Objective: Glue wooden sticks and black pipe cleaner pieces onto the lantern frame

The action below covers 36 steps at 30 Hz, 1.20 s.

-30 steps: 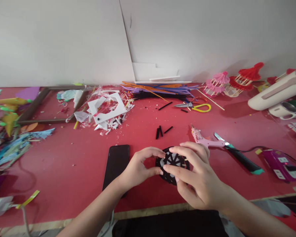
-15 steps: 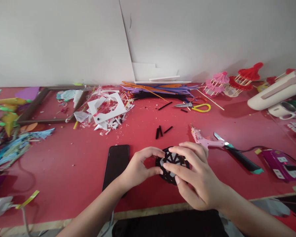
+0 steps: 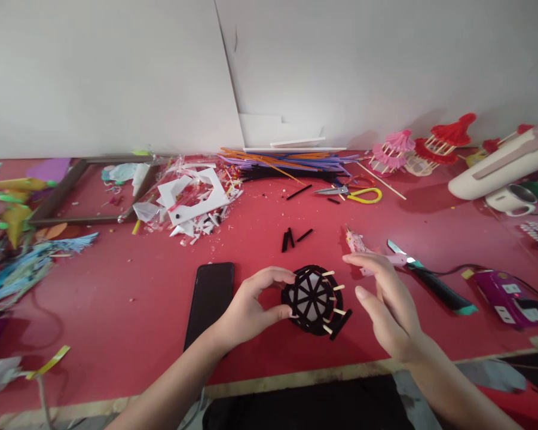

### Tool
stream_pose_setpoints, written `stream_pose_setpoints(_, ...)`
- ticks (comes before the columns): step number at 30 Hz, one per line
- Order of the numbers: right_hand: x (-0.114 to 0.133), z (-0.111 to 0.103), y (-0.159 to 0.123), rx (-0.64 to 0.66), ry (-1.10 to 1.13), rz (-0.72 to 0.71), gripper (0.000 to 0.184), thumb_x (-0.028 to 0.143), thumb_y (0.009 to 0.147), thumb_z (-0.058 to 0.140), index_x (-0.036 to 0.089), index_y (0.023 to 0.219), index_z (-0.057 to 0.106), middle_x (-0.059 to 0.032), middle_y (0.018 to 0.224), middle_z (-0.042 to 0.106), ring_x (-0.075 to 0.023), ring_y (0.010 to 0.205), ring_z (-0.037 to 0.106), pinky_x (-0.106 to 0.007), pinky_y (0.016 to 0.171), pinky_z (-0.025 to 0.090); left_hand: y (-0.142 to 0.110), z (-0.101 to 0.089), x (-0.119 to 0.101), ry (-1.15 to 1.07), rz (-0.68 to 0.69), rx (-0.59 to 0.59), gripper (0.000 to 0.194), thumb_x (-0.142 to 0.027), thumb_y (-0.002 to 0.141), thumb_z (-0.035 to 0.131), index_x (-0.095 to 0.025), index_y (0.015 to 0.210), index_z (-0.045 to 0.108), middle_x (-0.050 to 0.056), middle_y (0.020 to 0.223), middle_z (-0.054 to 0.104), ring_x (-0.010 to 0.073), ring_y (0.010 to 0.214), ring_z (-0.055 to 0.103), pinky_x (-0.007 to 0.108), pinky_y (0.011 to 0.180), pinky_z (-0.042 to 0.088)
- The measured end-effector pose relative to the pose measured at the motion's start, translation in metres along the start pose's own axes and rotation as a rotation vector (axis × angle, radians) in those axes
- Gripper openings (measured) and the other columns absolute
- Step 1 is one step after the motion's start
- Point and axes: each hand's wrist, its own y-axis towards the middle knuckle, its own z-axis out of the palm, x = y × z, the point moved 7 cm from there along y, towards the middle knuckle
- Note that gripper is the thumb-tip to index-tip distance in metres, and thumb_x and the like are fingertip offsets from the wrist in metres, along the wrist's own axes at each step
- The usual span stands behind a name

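A round black craft piece [image 3: 312,297] with a spoked top, pale panels and several short wooden sticks along its right side sits on the red table. My left hand [image 3: 262,298] grips its left edge between thumb and fingers. To the right, my right hand [image 3: 388,301] is apart from the piece, its fingers and thumb spread with nothing between them. Just beyond those fingers lies a pink glue gun [image 3: 356,242], its handle partly hidden by the hand. A short black strip [image 3: 341,325] slants against the stick ends at the piece's lower right.
A black phone [image 3: 210,304] lies left of the piece. Short black strips [image 3: 285,242], scissors [image 3: 363,194], a utility knife [image 3: 434,283] and a purple power strip [image 3: 511,298] are around. White scraps [image 3: 197,203] and pipe cleaners [image 3: 287,164] line the back.
My right hand has drawn away to the right and let go of the craft piece, uncovering its sticks and the black strip. My left hand stays on the piece.
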Motion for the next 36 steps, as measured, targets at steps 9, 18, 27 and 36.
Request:
stream_pose_setpoints(9,-0.012,0.020,-0.018,0.248,0.077,0.055,0.057,0.021,0.091,0.058,0.022,0.145,0.039,-0.0149,0.135,0.059,-0.0256,0.123,0.061,-0.043,0.101,0.055,-0.001,-0.007,0.008,-0.043,0.009,-0.146,0.030,-0.026,0.082,0.078,-0.019,0.109,0.066,0.008,0.108,0.074,0.0196,0.099,0.073,0.033,0.092,0.061)
stream_pose_setpoints(18,-0.005,0.036,-0.015,0.241,-0.009,0.023,0.042,0.027,0.092,0.062,0.022,0.133,0.052,-0.0123,0.123,0.068,-0.0246,0.113,0.067,-0.042,0.095,0.059,-0.003,-0.025,0.003,0.150,-0.020,-0.371,0.004,-0.022,0.087,0.067,-0.019,0.087,0.068,0.006,0.095,0.072,0.0189,0.092,0.069,0.031,0.086,0.058)
stream_pose_setpoints(27,-0.001,0.038,-0.016,0.173,-0.041,0.050,0.028,0.028,0.094,0.061,0.023,0.121,0.058,-0.0061,0.109,0.074,-0.0189,0.100,0.072,-0.033,0.088,0.060,-0.041,-0.008,-0.012,0.195,0.039,-0.163,0.041,-0.013,0.091,0.056,-0.028,0.130,0.056,0.010,0.136,0.054,0.0246,0.128,0.056,0.039,0.110,0.049)
stream_pose_setpoints(36,0.004,0.035,-0.018,0.058,-0.120,0.018,0.027,0.028,0.094,0.060,0.021,0.120,0.059,-0.0070,0.107,0.075,-0.0192,0.096,0.073,-0.031,0.084,0.061,-0.022,-0.008,-0.005,0.265,0.077,-0.177,0.040,-0.037,0.083,0.077,-0.029,0.121,0.065,0.009,0.131,0.060,0.0266,0.122,0.062,0.044,0.105,0.055)
